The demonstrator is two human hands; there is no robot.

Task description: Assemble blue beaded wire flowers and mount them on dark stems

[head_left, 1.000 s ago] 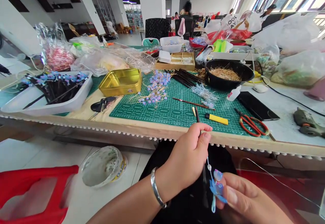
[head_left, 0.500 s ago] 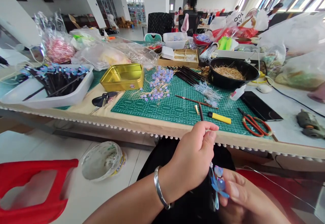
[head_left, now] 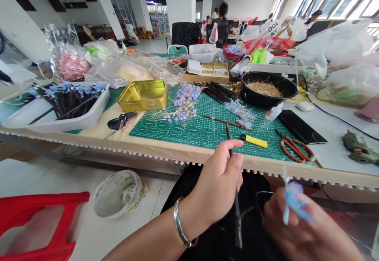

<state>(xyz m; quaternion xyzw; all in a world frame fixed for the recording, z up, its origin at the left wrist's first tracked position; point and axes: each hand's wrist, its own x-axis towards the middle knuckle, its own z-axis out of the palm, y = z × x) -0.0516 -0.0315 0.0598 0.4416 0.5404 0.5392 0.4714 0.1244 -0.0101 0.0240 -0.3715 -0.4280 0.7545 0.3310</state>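
1. Table [head_left: 166, 151], with green mat [head_left: 168, 131], lies beyond the fingers of both hands; lighter [head_left: 256, 141] just past the left fingertips, scissors [head_left: 297, 149] beyond the right hand [head_left: 291, 223].
2. Step in hand, as judged: stick and flower handled as a pair, one per hand, well apart.
3. Next move, as judged, calls for a steady stick and a light pinch on the flower.
4. Left hand [head_left: 220, 184]: fingers curled round stick [head_left: 237, 217], which slants through them, ends showing above and below; index finger extended.
5. Right hand: lower, blurred; fingers seem to pinch flower [head_left: 296, 199] at their tips.
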